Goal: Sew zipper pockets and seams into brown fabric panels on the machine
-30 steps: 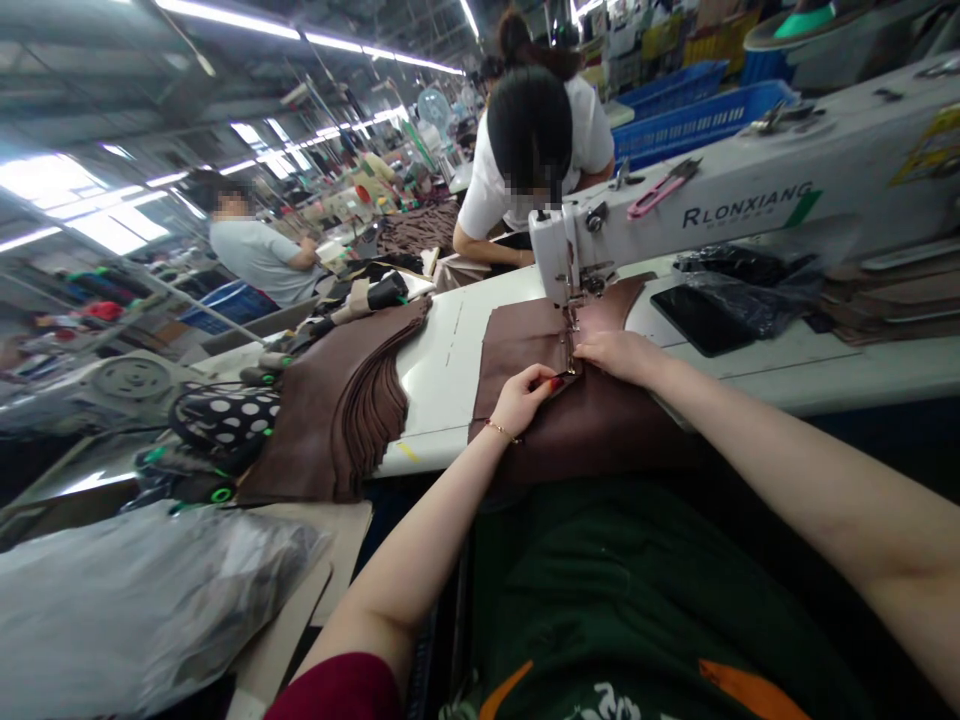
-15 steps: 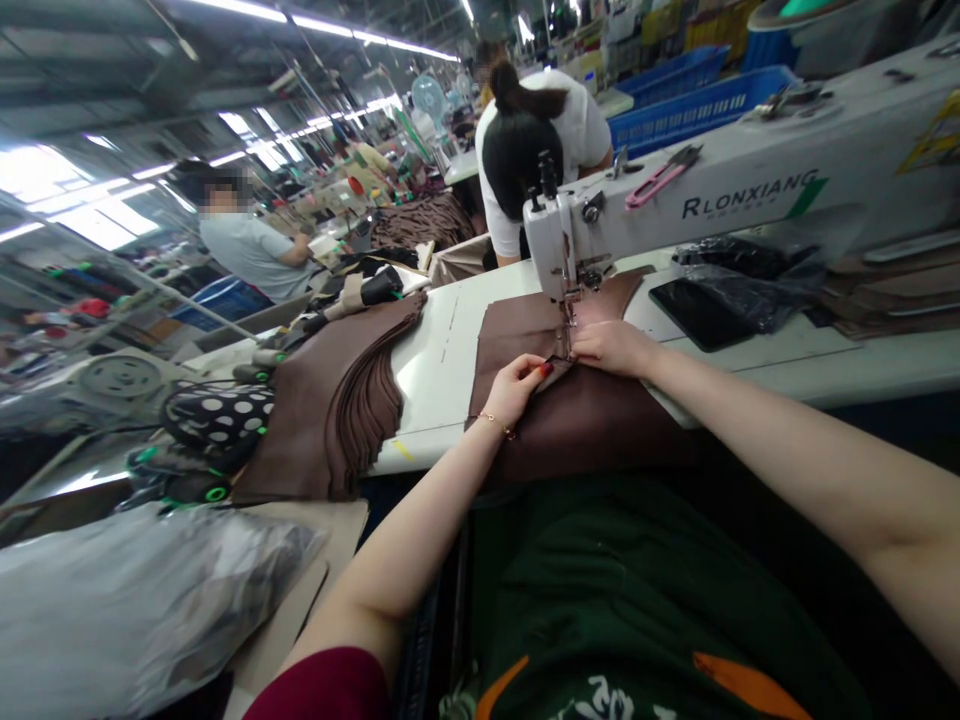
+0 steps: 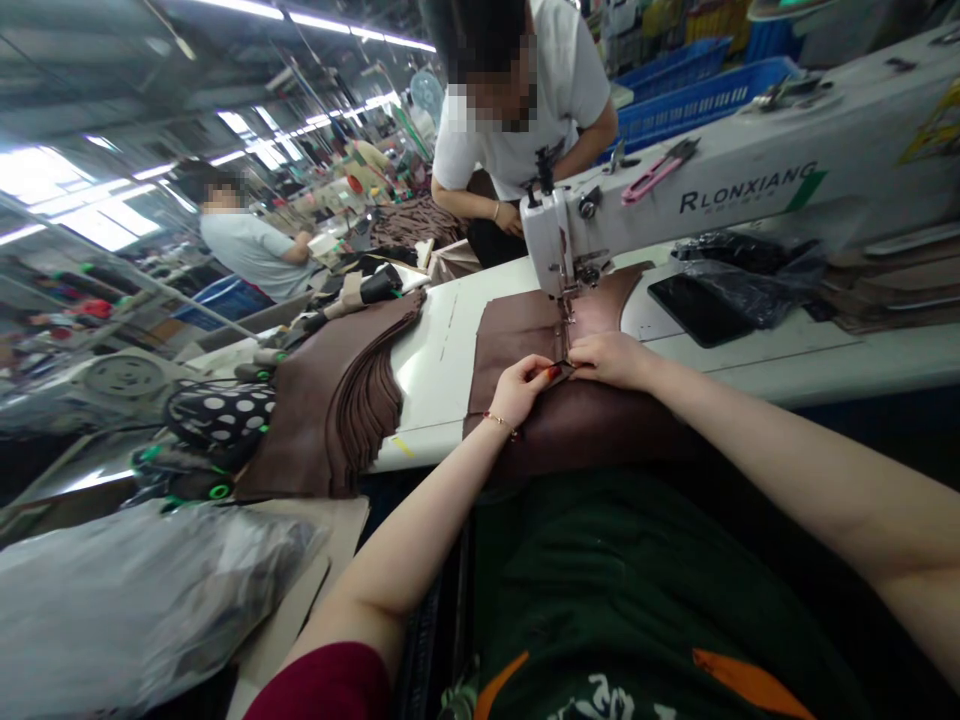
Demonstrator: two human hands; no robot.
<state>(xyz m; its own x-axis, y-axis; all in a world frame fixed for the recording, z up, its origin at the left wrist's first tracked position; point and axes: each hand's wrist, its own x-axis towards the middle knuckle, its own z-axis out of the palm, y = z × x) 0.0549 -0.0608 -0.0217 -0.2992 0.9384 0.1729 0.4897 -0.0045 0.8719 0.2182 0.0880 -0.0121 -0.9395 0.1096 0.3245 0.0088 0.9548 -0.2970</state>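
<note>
A brown fabric piece (image 3: 517,330) lies on the white table (image 3: 435,370) under the needle of a white sewing machine (image 3: 720,190). My left hand (image 3: 521,388) is curled, its thumb and fingers pinching the fabric's edge just in front of the presser foot (image 3: 566,300). My right hand (image 3: 611,358) rests on the fabric on the other side of the seam, fingers pressed together and holding the cloth down. The fabric hangs off the table's front edge toward my lap.
A fanned stack of brown pieces (image 3: 337,400) lies to the left beside a polka-dot pouch (image 3: 217,415). A black tray and plastic bag (image 3: 735,285) sit to the right. A person in a white shirt (image 3: 517,110) works opposite; another person in grey (image 3: 251,250) sits far left. Pink snips (image 3: 656,170) rest on the machine.
Both hands have stayed at the seam near the needle with small shifts. The person opposite has straightened up from bending over.
</note>
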